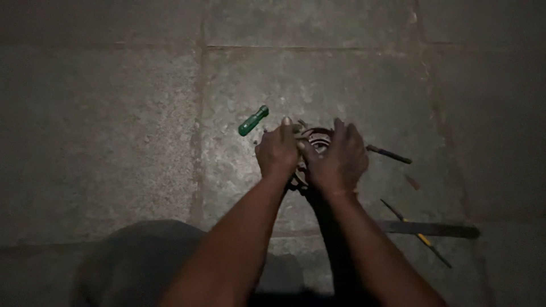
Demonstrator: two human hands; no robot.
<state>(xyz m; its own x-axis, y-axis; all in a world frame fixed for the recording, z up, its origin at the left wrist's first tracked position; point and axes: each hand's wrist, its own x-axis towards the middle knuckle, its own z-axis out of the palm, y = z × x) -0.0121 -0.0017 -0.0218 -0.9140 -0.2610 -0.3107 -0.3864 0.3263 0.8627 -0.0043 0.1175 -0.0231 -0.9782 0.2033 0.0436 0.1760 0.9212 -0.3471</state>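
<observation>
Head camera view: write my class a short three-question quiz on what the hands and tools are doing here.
1. True or false: both hands are on the round metal part.
2. Which tool lies left of the left hand? A) green-handled screwdriver B) hammer C) wrench
3. What surface lies under the work?

Key:
1. True; the right hand grips it too.
2. A, the green-handled screwdriver.
3. A stone slab floor.
</observation>
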